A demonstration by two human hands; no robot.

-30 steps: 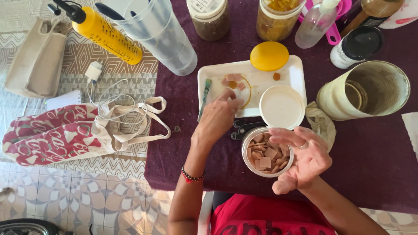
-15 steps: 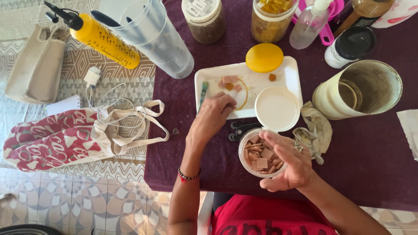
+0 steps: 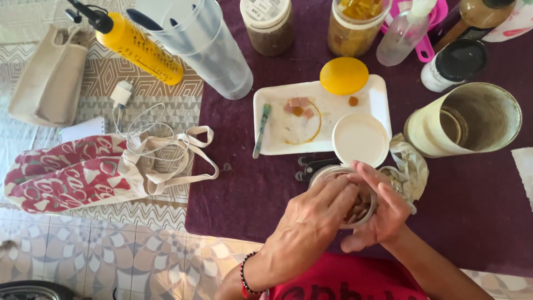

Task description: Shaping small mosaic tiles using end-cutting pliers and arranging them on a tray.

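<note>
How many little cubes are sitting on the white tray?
4: three pinkish and orange cubes clustered inside the ring mark on the white tray, one orange cube alone beside the yellow lid. None seem hidden.

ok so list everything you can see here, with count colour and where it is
small jar: 1, clear, brown pieces inside, between both hands
tray: 1, white, table centre
lids: 2, yellow and white, on tray
brush: 1, green, tray's left edge
tall jars: 2, brown and yellow contents, top
big canister: 1, cream, lying right
yellow bottle: 1, top left
clear pitcher: 1, top left
tote bag: 1, red and white, left
left hand: fingers in jar
right hand: cupping jar
</note>
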